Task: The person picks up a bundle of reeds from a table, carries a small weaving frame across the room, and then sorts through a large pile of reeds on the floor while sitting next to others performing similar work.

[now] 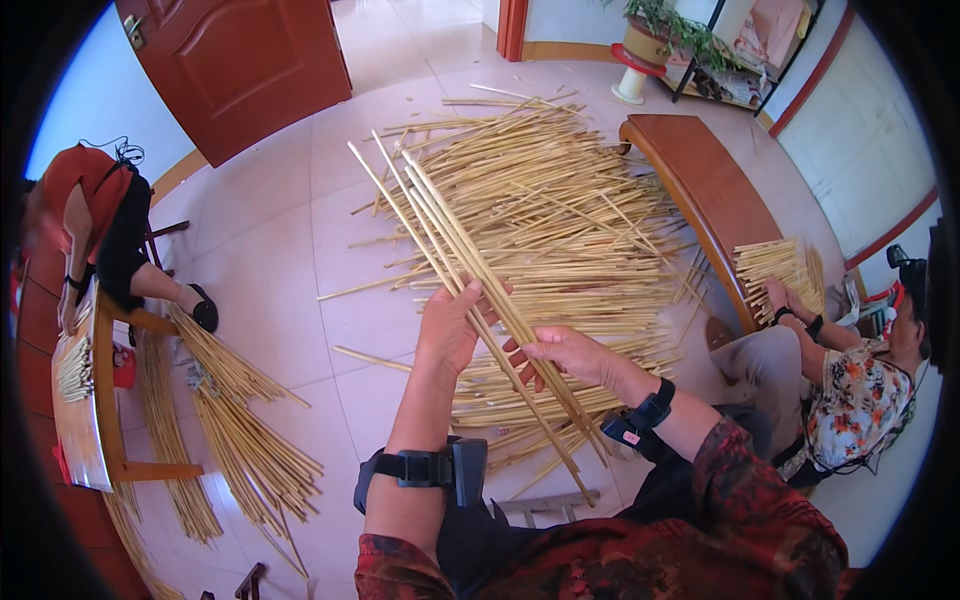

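Observation:
My left hand [452, 322] is closed around several long straw-coloured stalks [420, 232], its thumb lying across them. Lower on the same stalks, my right hand [560, 352] is closed too, gripping a second group of stalks that crosses the first. The held stalks slant from the upper left down toward my lap. Under and beyond both hands, a large heap of similar stalks [540, 200] is spread over the tiled floor.
At right, a person [850, 390] handles a stalk bundle [770, 270] by a long wooden bench [700, 190]. At left, another person [95, 220] bends over a wooden table [105, 400] with stalk bundles [245, 440] beside it. A brown door [230, 70] stands ajar behind.

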Tool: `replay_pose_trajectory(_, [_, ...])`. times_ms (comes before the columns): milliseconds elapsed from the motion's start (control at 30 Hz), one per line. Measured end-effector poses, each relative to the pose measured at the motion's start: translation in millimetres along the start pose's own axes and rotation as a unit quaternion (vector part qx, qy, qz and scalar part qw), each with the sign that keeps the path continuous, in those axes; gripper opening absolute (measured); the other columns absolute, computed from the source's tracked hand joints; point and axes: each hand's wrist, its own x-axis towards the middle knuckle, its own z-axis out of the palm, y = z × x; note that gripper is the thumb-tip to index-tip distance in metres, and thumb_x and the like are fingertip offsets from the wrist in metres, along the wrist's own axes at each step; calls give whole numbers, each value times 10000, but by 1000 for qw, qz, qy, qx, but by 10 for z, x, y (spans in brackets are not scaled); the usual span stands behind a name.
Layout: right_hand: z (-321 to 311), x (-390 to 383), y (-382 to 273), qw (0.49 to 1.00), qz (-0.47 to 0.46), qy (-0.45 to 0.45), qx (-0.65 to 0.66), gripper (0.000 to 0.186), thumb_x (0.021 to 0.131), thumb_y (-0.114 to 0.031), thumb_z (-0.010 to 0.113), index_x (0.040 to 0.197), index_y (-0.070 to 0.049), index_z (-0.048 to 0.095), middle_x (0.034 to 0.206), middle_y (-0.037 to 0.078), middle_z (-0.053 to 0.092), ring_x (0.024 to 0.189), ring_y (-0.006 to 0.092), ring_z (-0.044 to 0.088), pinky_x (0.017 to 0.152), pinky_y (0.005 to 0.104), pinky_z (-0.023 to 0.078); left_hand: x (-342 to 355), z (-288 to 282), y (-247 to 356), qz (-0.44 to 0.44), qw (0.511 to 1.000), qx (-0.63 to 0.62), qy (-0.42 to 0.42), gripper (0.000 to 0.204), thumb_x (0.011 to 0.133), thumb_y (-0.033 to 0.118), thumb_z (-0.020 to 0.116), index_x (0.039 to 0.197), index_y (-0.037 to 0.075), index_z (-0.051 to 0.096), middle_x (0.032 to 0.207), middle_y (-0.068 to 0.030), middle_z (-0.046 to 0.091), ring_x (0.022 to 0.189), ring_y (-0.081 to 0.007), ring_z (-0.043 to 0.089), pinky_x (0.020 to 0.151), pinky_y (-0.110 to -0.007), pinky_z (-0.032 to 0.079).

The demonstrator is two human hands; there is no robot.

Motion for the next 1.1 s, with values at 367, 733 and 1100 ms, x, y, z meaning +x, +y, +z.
replay_pose_trajectory(367, [45,-8,-21,999,36,-32,0,409,886,-324,400,1171,-31,390,1030,141,546,868,255,592,614,257,487,25,32,-35,13,1000,-16,8,166,859,54,430,999,-30,458,958,-177,558,899,-286,567,763,-400,507])
replay_pose_trajectory(733, [59,-153,202,998,-24,55,12,360,895,-300,385,1109,-14,435,1008,124,536,842,208,577,646,303,502,88,2,-97,18,999,32,5,202,878,80,397,1044,-22,447,972,-162,561,933,-276,555,722,-382,505])
replay_pose_trajectory(1100, [31,-399,430,998,-29,46,25,413,898,-294,367,1194,-6,381,1026,148,539,834,197,571,665,311,497,119,-16,-31,17,1000,11,11,147,873,59,362,982,-3,439,1021,-178,522,947,-307,542,800,-437,482])
